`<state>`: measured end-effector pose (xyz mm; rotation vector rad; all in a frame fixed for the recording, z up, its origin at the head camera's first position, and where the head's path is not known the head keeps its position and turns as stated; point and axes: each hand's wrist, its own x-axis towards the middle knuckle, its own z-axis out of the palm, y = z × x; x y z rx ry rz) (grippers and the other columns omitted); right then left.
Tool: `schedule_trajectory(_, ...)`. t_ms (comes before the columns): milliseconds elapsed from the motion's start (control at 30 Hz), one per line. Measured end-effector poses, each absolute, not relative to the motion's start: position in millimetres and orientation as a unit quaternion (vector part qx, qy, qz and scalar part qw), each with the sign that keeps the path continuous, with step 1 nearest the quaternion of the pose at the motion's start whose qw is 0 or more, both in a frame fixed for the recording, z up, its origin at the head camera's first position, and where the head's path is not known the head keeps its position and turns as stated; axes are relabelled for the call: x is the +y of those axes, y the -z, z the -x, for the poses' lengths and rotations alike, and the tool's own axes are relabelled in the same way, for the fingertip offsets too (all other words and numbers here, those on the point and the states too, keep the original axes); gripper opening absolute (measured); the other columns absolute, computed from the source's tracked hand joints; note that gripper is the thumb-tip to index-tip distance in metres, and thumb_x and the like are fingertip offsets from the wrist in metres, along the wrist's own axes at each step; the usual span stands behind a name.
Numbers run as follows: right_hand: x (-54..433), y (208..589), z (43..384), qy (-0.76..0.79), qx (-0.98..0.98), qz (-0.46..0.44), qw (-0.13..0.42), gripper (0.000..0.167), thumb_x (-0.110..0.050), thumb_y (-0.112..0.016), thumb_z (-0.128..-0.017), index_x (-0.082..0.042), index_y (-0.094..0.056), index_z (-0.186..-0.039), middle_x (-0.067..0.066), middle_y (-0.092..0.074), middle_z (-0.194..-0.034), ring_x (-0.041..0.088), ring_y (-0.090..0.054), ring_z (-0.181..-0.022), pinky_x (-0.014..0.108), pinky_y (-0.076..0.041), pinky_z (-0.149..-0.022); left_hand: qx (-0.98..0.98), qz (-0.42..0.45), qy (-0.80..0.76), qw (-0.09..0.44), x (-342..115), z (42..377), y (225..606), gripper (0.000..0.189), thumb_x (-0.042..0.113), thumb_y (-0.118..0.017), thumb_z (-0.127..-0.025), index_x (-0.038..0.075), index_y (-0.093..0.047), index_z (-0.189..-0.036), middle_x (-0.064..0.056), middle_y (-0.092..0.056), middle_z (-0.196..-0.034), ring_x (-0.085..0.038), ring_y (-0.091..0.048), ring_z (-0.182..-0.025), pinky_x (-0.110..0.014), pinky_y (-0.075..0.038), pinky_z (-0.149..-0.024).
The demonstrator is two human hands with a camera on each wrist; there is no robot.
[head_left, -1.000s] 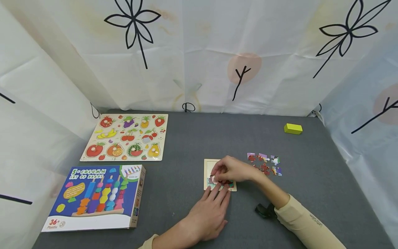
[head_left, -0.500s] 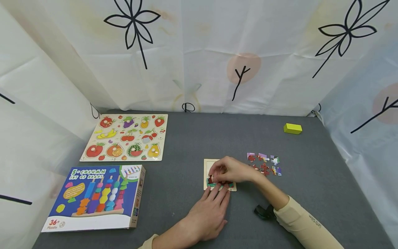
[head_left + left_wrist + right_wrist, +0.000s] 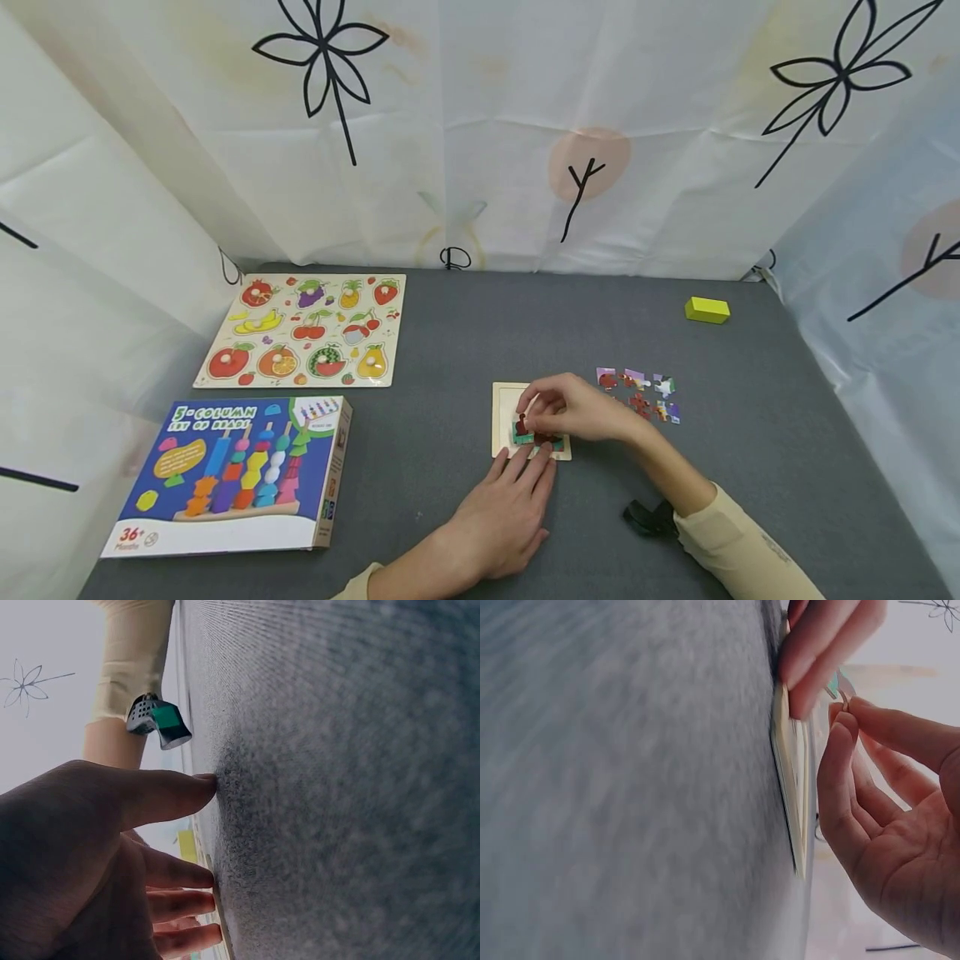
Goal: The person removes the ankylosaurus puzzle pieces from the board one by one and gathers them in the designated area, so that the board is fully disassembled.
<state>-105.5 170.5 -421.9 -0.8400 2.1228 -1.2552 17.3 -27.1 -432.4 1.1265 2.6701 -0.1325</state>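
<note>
My right hand (image 3: 573, 408) pinches a small teal and dark red jigsaw piece (image 3: 521, 432) between thumb and fingertips, over the lower part of a small wooden puzzle tray (image 3: 501, 408). The right wrist view shows this piece (image 3: 832, 685) edge-on, raised above the tray's rim (image 3: 787, 761). Another teal and dark piece (image 3: 551, 439) lies in the tray, partly hidden by the hands. My left hand (image 3: 498, 517) lies with its fingers extended, their tips on the tray's near edge. In the left wrist view its thumb (image 3: 169, 796) stands apart from the fingers.
Several loose jigsaw pieces (image 3: 639, 406) lie right of the tray. A yellow block (image 3: 707, 310) sits at the back right. On the left are a fruit peg puzzle board (image 3: 300, 333) and a boxed bead set (image 3: 232, 475). White curtains (image 3: 487, 150) enclose the table.
My right hand has shifted slightly right with the pinched piece, away from the tray's left edge; bare wood now shows at its lower left. My left hand has stayed put.
</note>
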Motion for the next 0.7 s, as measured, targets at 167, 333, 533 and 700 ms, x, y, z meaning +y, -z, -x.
schedule_trajectory(167, 188, 419, 104, 0.468, 0.789, 0.297, 0.263, 0.018, -0.006, -0.072, -0.103, 0.002, -0.074, -0.119, 0.016, -0.081, -0.099, 0.025, -0.077, -0.086, 0.026, -0.062, -0.079, 0.913, -0.387, 0.044, 0.125, -27, -17, 432, 0.08, 0.058, -0.06, -0.107, 0.015, -0.036, -0.17, -0.003, -0.024, -0.182, -0.024, -0.028, -0.167, -0.047, -0.04, -0.13)
schedule_trajectory(333, 208, 415, 102, 0.462, 0.805, 0.277, 0.249, 0.018, -0.008, -0.076, -0.101, 0.0, -0.075, -0.117, 0.015, -0.081, -0.099, 0.017, -0.075, -0.085, 0.025, -0.062, -0.078, 0.912, -0.387, 0.044, 0.124, -26, -17, 432, 0.078, 0.057, -0.059, -0.107, 0.015, -0.037, -0.169, -0.003, -0.025, -0.181, -0.026, -0.025, -0.169, -0.047, -0.041, -0.13)
schedule_trajectory(533, 232, 413, 98, 0.462, 0.817, 0.253, 0.236, 0.018, -0.006, -0.077, -0.099, 0.001, -0.075, -0.116, 0.015, -0.08, -0.099, 0.012, -0.073, -0.083, 0.025, -0.061, -0.077, 0.914, -0.388, 0.049, 0.108, -26, -18, 432, 0.078, 0.058, -0.059, -0.107, 0.014, -0.039, -0.168, -0.003, -0.027, -0.181, -0.025, -0.025, -0.169, -0.047, -0.042, -0.129)
schedule_trajectory(700, 251, 411, 95, 0.455, 0.828, 0.23, 0.233, 0.019, -0.004, -0.075, -0.1, 0.004, -0.074, -0.117, 0.016, -0.08, -0.097, 0.011, -0.074, -0.082, 0.024, -0.062, -0.076, 0.914, -0.389, 0.049, 0.104, -27, -18, 431, 0.078, 0.058, -0.058, -0.107, 0.014, -0.039, -0.168, -0.003, -0.029, -0.18, -0.025, -0.027, -0.168, -0.046, -0.042, -0.129)
